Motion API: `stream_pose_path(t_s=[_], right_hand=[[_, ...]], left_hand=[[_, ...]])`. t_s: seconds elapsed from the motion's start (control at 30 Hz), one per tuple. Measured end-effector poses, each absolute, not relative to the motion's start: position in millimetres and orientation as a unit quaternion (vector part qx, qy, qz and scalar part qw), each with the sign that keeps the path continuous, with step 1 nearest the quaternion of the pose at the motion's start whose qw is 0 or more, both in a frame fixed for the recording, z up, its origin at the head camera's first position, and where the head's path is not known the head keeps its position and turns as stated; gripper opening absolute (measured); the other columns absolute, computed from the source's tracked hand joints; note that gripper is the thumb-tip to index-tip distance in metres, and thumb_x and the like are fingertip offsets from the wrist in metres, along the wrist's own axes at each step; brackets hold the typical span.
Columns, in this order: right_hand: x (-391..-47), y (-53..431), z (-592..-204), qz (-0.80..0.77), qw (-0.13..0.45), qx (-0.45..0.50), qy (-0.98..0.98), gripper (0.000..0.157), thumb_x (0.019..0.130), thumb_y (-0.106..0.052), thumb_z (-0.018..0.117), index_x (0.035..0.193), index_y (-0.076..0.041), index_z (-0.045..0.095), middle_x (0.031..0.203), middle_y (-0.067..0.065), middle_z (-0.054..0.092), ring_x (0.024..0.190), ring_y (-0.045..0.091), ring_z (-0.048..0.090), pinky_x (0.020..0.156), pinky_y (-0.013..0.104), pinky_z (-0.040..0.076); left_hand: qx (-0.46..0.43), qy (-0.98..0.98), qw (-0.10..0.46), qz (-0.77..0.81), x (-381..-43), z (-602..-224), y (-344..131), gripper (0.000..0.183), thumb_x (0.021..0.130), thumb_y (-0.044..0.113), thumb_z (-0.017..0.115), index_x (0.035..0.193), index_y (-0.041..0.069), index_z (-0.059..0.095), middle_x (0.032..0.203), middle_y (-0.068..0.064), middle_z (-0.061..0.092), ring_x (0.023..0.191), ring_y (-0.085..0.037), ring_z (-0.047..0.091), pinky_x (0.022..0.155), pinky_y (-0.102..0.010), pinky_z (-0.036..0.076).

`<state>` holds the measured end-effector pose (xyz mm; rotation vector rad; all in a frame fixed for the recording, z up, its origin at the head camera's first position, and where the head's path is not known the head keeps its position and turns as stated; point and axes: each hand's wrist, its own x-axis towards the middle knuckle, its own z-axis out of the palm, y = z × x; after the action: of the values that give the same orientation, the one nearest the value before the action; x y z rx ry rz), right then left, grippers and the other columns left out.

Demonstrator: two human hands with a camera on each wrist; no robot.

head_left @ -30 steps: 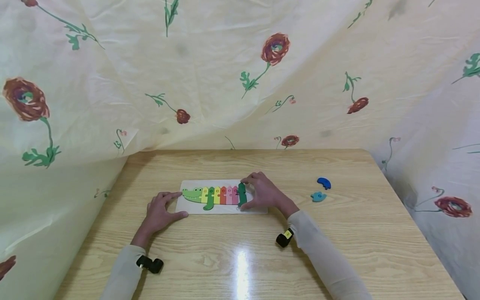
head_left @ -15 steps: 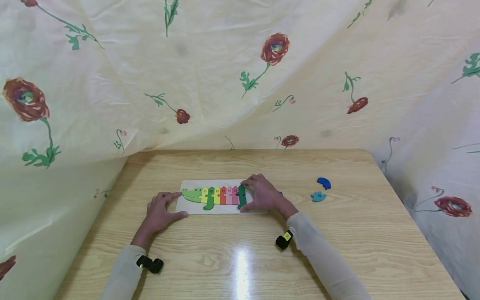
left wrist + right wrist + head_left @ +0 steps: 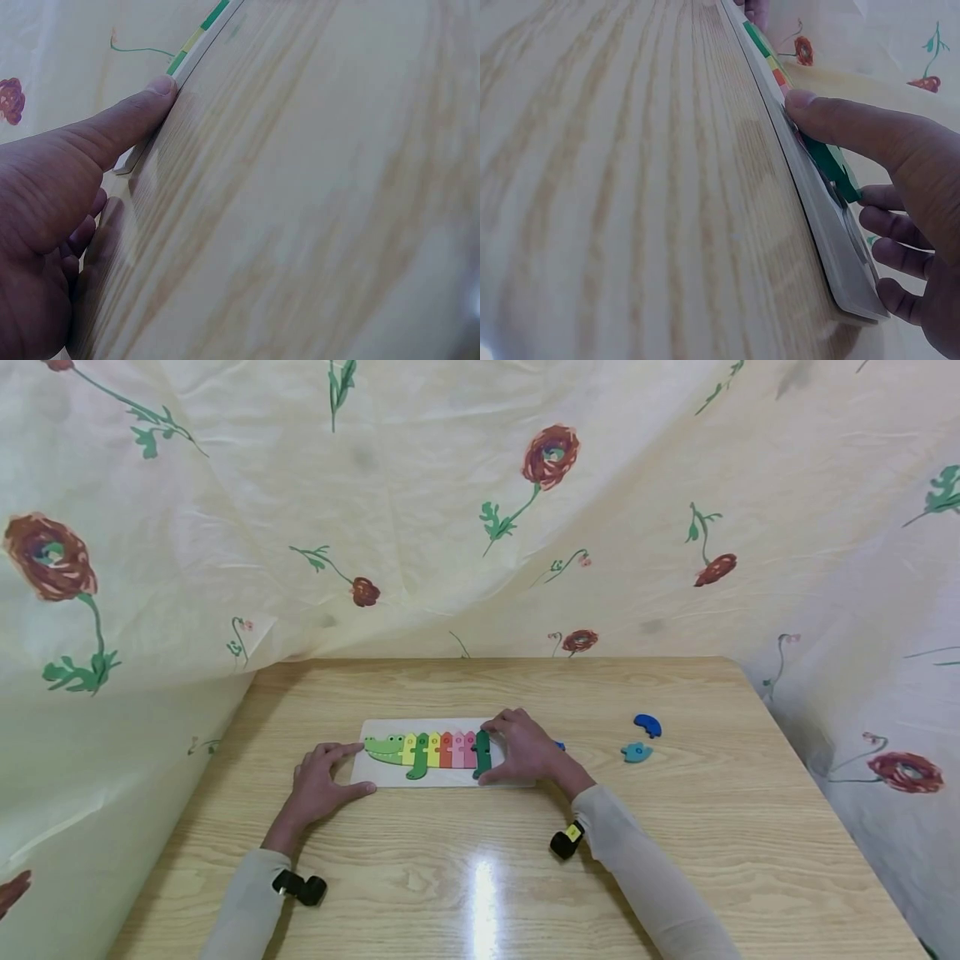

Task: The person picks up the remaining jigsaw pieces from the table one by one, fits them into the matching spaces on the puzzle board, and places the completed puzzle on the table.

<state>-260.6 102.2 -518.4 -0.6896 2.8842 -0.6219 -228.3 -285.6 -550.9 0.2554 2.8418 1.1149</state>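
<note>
A white crocodile puzzle board [image 3: 435,725] lies on the table with a light green head piece [image 3: 386,749] and several coloured body pieces [image 3: 447,750] in a row. My left hand [image 3: 318,789] holds the board's left end, its index finger at the side and its thumb on the near edge; the left wrist view shows the thumb [image 3: 142,109] against that edge. My right hand [image 3: 528,747] pinches a dark green leg piece [image 3: 483,753] lengthwise between thumb and fingertips, beside the pink pieces. In the right wrist view this piece [image 3: 832,161] sits tilted over the board.
Right of the board lie a dark blue piece [image 3: 647,725] and a lighter blue piece [image 3: 637,752]. Another blue piece [image 3: 560,746] shows partly behind the right wrist. Flowered cloth [image 3: 450,527] hangs behind and beside the wooden table [image 3: 420,877].
My right hand has lowered slightly and shifted the dark green piece a little toward me, uncovering a bit of a blue piece behind the wrist. The left hand has stayed in place.
</note>
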Motion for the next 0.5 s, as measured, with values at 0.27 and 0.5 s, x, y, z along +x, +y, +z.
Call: stream_pose_path(t_s=[0.27,0.5], right_hand=[[-260.2,101.5,-517.2,-0.206,0.058,-0.228,0.95,0.096,0.064,-0.067,0.088,0.137,-0.01,0.062,0.129,0.005,0.059,0.117,0.023,0.049,0.104,0.042,0.045],[-260.5,101.1,-518.9,-0.196,0.054,-0.23,0.952,0.095,0.065,-0.066,0.088,0.138,-0.011,0.062,0.129,0.005,0.059,0.117,0.024,0.049,0.104,0.042,0.046]], left_hand=[[0.081,0.926,0.042,0.365,-227.7,-549.7,-285.7,0.087,0.075,0.056,0.086,0.147,0.019,0.056,0.145,-0.024,0.044,0.132,-0.045,0.037,0.102,-0.059,0.023],[0.084,0.927,0.04,0.363,-228.0,-550.6,-286.0,0.086,0.075,0.056,0.086,0.148,0.019,0.056,0.144,-0.024,0.044,0.132,-0.045,0.038,0.102,-0.059,0.023]])
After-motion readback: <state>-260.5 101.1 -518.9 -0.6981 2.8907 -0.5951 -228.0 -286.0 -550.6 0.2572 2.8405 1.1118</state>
